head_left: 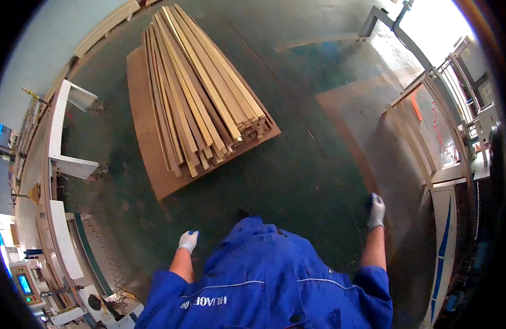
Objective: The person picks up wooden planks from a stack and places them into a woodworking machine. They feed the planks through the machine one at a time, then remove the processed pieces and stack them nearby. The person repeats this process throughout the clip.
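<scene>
Clearly, we see a pile of long wooden strips at eleven o'clock from the middle of the view, lying on a brown sheet on the green floor. Its long axis runs from eleven o'clock to five o'clock: the far ends point to eleven, and the near ends, which are uneven and fan out a little, point to five, toward our body in the blue jacket at six o'clock.

Our left hand, in a white glove with blue at the fingers, hangs at seven o'clock, and its forearm points toward one o'clock. Our right hand, gloved also, is at four o'clock, and its forearm points almost to twelve. Both hands are apart from the pile; the left one is nearer to it. We see no object in either hand, but how far the fingers are opened we cannot tell. At three o'clock, beyond the right hand, stands a wooden frame.
</scene>
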`<state>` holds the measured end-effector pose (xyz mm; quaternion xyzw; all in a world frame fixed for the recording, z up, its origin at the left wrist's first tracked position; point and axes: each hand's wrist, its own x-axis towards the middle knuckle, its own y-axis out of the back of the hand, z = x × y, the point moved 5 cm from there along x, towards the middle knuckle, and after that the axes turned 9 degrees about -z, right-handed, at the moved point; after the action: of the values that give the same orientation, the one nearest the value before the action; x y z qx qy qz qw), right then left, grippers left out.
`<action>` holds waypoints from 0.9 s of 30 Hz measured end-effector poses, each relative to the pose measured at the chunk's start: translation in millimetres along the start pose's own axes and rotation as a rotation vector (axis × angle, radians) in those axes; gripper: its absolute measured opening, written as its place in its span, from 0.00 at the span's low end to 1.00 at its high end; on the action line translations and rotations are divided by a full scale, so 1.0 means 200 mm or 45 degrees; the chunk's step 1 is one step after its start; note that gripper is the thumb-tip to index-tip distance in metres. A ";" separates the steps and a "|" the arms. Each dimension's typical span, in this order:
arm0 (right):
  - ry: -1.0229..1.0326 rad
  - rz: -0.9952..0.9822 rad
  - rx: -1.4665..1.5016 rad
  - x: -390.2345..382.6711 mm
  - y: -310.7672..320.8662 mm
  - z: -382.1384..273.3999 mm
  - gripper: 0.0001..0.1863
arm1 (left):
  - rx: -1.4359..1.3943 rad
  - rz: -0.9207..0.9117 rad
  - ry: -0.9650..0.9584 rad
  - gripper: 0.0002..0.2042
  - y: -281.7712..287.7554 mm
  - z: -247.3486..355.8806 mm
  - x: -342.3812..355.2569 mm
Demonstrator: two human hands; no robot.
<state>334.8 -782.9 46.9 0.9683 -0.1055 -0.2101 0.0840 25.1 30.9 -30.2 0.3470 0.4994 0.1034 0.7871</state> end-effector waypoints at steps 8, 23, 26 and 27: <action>-0.348 -0.560 -0.560 0.12 -1.19 0.21 0.16 | -0.341 0.043 0.190 0.22 0.13 -0.32 0.16; -0.067 -0.996 -1.148 0.96 -2.15 0.35 0.23 | -0.471 -0.005 0.167 0.22 -0.24 0.22 -0.32; 0.003 -1.185 -1.374 1.02 -2.46 0.12 0.32 | -0.499 0.011 0.295 0.23 -0.18 0.39 -0.53; 0.069 -1.301 -1.457 1.05 -2.54 0.06 0.35 | -0.524 -0.002 0.321 0.23 -0.21 0.43 -0.58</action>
<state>601.5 -344.1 -151.5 0.7073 0.4826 -0.2208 0.4670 35.2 -96.8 46.9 0.1632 0.5625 0.2448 0.7727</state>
